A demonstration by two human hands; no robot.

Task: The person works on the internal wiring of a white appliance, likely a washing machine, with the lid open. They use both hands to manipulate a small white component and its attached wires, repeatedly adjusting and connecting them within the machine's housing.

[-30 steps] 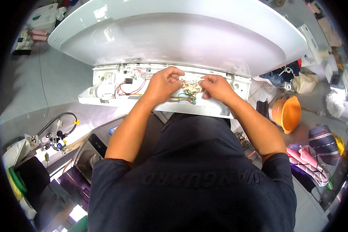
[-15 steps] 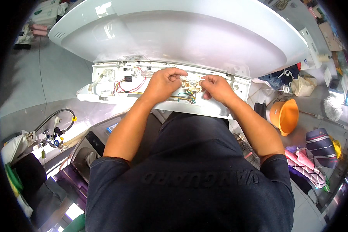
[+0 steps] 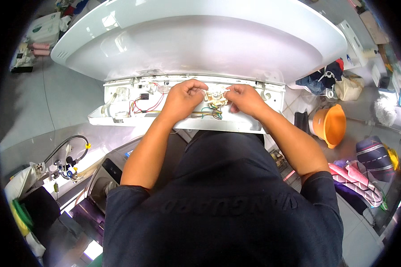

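Note:
An open white appliance housing (image 3: 120, 84) lies across the upper middle, with red, black, green and yellow wires inside. My left hand (image 3: 185, 99) pinches the left side of a small cream-and-white mechanical assembly (image 3: 216, 99), and my right hand (image 3: 245, 101) holds its right side with fingertips closed. Coloured wires (image 3: 211, 114) run just below the assembly. Behind the housing stands a large curved white, glossy panel (image 3: 196, 40). The undersides of my fingertips are hidden.
An orange tub (image 3: 336, 126) is on the right, near rolled fabrics (image 3: 356, 180) and a clothes pile (image 3: 315, 83). A hose with valves (image 3: 69, 160) lies at lower left, beside a grey appliance (image 3: 98, 191). Bags and small items crowd both upper edges.
Both hands, still on the assembly, appear slightly further left in the picture. The whole view has shifted a little; the housing and panel sit slightly further left too.

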